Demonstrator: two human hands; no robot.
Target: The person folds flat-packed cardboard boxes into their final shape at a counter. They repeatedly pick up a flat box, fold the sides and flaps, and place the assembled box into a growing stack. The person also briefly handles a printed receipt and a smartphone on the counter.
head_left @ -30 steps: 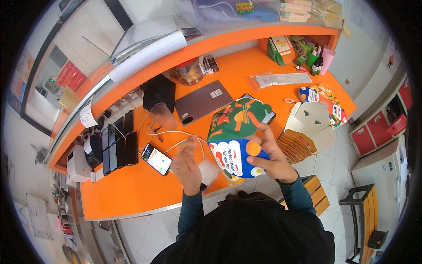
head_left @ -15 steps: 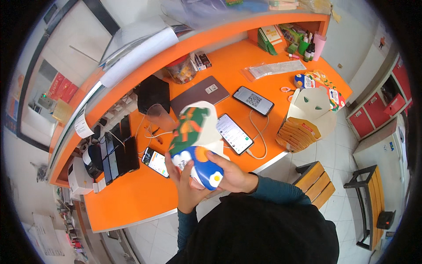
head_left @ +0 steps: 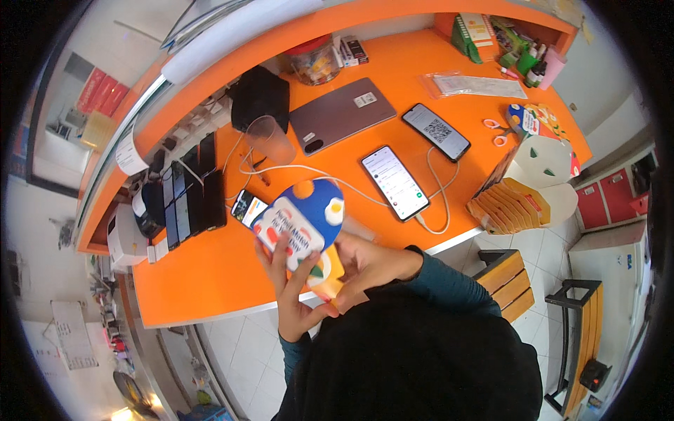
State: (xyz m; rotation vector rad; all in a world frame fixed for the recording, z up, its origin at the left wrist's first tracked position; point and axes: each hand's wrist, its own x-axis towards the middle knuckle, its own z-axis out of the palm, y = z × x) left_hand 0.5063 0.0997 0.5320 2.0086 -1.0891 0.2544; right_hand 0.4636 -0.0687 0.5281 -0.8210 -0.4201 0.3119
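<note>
The printed carton (head_left: 309, 224) is located above the near edge of the orange desk (head_left: 210, 288), directly in front of the person. Its blue rounded flap points up and away; the white and yellow panels lie below. Its interior is hidden.

Left hand (head_left: 291, 298): closed on the carton, fingers spread across the printed face, thumb at the lower end. Right hand (head_left: 368, 263): closed on the lower right side of the carton, fingers bent, thumb toward the lower end. Both hands grip the same part.

Containers on the desk:
- Carton stack (head_left: 509, 207): at the right near edge, brown cartons nested one inside another, pale inner flaps spread open; one flap has two slots.
- Jar (head_left: 314, 64): far side, transparent, red lid fitted, small multicoloured items inside; their kind cannot be told.
- Clear cup (head_left: 270, 140): tilted, between the black bag (head_left: 260, 98) and the tablet (head_left: 344, 116).
- Plastic sleeve (head_left: 481, 85): lying flat, holding a pale, long item.
- Pink cup (head_left: 553, 69): far right corner, beside small dark bottles (head_left: 536, 74); contents not discernible.

Two phones (head_left: 395, 184) (head_left: 437, 132) lie screen up beyond the hands. A third phone (head_left: 247, 208) lies left of the carton, partly covered by it.
</note>
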